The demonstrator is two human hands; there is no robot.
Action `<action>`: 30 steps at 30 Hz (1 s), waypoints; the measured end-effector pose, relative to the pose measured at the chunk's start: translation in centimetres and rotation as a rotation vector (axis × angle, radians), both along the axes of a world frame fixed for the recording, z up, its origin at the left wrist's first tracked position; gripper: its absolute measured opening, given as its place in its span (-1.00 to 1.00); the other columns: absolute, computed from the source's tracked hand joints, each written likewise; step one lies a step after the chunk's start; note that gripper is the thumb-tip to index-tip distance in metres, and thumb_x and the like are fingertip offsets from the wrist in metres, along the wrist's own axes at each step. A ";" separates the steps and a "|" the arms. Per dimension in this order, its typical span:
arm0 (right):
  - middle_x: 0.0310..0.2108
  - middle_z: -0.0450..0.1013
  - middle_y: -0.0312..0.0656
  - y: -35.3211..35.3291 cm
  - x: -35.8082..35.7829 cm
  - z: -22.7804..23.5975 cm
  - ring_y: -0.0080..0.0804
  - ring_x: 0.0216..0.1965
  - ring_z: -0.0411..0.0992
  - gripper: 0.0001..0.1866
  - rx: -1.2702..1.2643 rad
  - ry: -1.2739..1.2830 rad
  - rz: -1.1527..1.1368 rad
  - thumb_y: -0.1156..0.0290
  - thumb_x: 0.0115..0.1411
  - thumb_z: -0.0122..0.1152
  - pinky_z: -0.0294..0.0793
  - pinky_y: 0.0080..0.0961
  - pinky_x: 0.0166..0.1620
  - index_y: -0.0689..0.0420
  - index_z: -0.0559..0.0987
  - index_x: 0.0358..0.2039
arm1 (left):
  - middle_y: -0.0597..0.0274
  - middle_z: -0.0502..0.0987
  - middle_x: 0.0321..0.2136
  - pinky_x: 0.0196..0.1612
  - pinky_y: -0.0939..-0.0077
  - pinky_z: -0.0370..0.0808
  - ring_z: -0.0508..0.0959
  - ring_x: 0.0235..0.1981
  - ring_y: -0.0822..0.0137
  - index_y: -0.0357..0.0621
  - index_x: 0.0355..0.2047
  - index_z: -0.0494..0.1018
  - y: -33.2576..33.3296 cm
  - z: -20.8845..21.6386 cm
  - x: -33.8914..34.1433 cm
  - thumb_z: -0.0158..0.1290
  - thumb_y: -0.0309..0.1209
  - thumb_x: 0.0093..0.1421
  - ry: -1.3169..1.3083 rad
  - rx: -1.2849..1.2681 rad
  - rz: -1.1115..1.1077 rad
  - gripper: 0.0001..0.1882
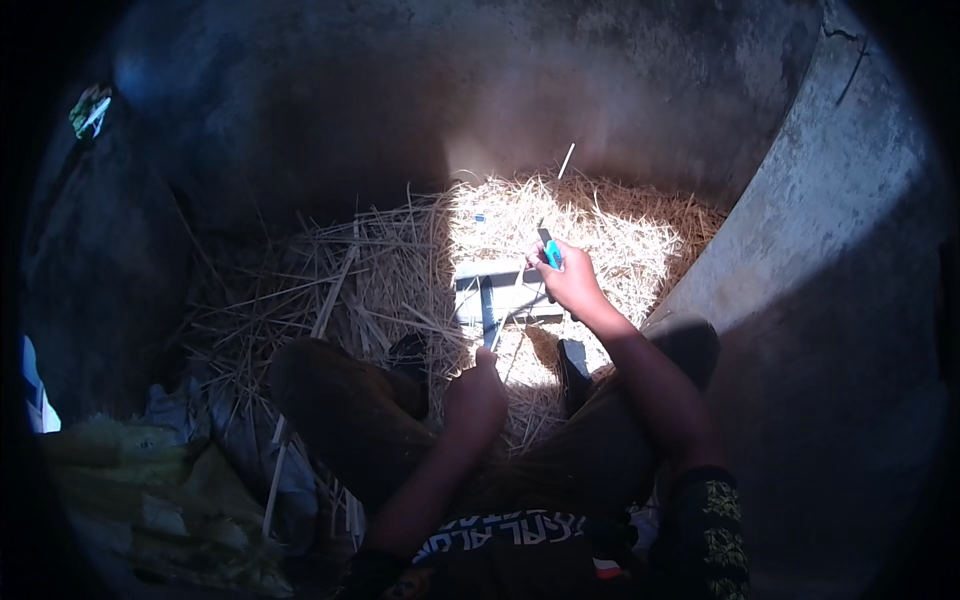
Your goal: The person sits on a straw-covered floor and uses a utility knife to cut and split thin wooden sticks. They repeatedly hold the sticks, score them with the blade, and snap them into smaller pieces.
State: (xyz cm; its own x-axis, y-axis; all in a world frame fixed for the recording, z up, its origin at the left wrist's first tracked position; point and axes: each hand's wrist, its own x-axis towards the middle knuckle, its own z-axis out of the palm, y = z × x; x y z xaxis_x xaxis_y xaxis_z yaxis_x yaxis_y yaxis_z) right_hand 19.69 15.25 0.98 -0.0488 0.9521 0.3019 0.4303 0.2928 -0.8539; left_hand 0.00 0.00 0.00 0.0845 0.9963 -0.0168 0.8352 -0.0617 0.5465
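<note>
Along the far side and round to the right, a grey, stained wall (pixel 340 120) curves about the seated person, half of it in deep shadow. Against it spreads a heap of pale straw-like strips (pixel 390 260), brightly lit toward the right and dim on the left. Nearer, the person's folded legs (pixel 330 400) frame the work; the feet are mostly lost in shadow. At near left lies a rumpled yellowish cloth (pixel 150 500), cut off by the dark rim of the view.

Between the knees, on the strips, sits a pale grey block (pixel 525 300), partly covered by the right hand (pixel 570 283). That hand's grip is closed around a blue tool (pixel 551 252) with a dark end pointing to the far side; whether a blade is out cannot be made out. The left hand (pixel 475 400), nearer and in shade, has its grip closed on the near end of a thin strip (pixel 500 327), which slants over the block toward the right hand. Its fingers are hard to distinguish.
</note>
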 end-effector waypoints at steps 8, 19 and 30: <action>-0.44 0.52 -0.23 -1.5 -0.2 1.6 -0.47 -0.60 0.53 -0.93 -0.161 0.265 0.008 0.54 0.32 0.17 0.52 -0.53 -0.52 0.26 0.48 -0.25 | -0.22 0.60 -0.45 -0.23 -0.13 0.51 0.62 -0.33 -0.27 -0.22 -0.08 0.31 1.8 -0.5 0.3 -0.19 -0.36 0.36 -0.049 -0.021 0.001 -0.77; -0.52 0.55 -0.02 -1.2 3.8 3.5 -0.25 -0.49 0.57 -0.81 0.167 -0.110 -0.457 0.35 0.16 0.25 0.51 -0.28 -0.33 0.18 0.57 -0.28 | -0.31 0.55 -0.46 -0.24 -0.11 0.52 0.59 -0.31 -0.31 -0.24 -0.25 0.41 4.4 -1.2 1.0 -0.13 -0.30 0.39 -0.158 0.052 0.114 -0.76; -0.35 0.60 0.15 0.3 0.9 3.0 0.10 -0.25 0.60 -0.69 -0.278 -0.638 -0.421 0.24 0.05 0.26 0.58 -0.10 -0.13 0.26 0.68 -0.34 | -0.23 0.58 -0.50 -0.28 -0.17 0.50 0.62 -0.38 -0.25 -0.21 -0.17 0.32 1.7 1.5 1.3 -0.28 -0.25 0.44 -0.040 -0.001 -0.033 -0.71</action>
State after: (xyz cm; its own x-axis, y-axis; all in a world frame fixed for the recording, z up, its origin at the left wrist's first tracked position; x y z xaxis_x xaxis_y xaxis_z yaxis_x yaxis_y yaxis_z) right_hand 20.55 15.51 3.93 0.2471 0.9651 0.0866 0.8855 -0.1886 -0.4247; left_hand 1.31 1.73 1.54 0.1175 0.9930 -0.0133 0.8101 -0.0881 0.5797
